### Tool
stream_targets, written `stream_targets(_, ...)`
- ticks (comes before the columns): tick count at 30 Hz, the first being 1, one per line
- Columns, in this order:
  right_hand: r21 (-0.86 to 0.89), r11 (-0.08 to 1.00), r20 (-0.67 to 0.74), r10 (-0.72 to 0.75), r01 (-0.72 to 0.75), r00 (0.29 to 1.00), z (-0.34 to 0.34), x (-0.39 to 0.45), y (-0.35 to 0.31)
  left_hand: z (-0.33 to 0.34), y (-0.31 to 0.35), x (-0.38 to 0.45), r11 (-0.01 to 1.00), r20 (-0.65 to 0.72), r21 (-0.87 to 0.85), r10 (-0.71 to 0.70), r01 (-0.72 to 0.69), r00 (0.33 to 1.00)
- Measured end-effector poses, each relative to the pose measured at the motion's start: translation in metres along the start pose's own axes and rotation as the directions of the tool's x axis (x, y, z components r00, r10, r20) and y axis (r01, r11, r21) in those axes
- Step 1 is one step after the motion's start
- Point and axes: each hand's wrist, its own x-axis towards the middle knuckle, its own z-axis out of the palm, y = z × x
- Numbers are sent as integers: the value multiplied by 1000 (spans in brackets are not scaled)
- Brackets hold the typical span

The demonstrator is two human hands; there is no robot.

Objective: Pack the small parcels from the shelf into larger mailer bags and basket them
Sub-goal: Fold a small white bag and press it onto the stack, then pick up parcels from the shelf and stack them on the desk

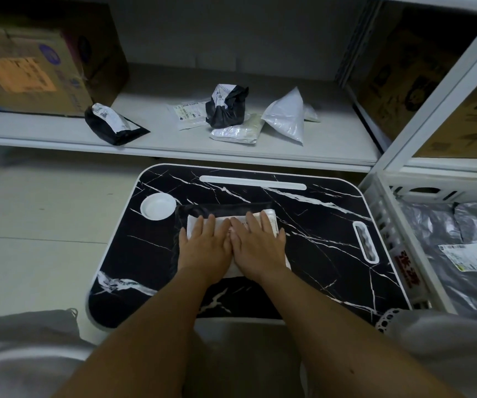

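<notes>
- The left hand [206,245] lies flat, palm down, fingers stretched and close together, pressing on a white parcel [269,217]; it grips nothing.
- The right hand [257,245] lies just beside it in the same way, open and flat on the same parcel, the two index fingers touching or nearly so.
- The white parcel shows past the fingertips and at the outer side of the right hand; printed text is on it, too blurred to read.
- Under the parcel, a black mailer bag [203,209] lies on the table, its dark edge showing beyond the fingertips and to the outer side of the left hand.
- Both rest on a black marble-patterned lap table [317,225] with a white rim.
- Just beyond the left hand's little finger sits a round white recess [158,205] in the table; well beyond the fingertips runs a long white slot [253,182].
- Out past the right hand stands a white basket [386,225] holding grey mailer bags [447,239], one with a label.
- Far beyond both hands runs a white shelf [159,139] with small parcels: a black one [111,126] on the left hand's side, a crumpled black-and-white one [226,106] ahead, and a white one [286,116] on the right hand's side.
- Cardboard boxes [30,70] stand on the shelf, further out on the left hand's side.
</notes>
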Motion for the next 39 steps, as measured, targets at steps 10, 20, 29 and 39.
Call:
stream_targets(10,-20,998,2,60,-60,998,-3,10,-2,-18,-3,16,992,138,128,-32,15,990)
stream_targets(20,-22,999,-385,29,-41,922,-59,62,-21,-101,-30,73,988,19,101,116,-117,993)
stream_targets(29,-38,998,-387,-54,42,920,-91,161,-55,-107,-56,127,998,-258,-12,-68,67,964)
stream_targets(39,-93,993,-91,70,-78,993,-98,245,-86,-87,-68,146,977,-221,-122,-197,173,955)
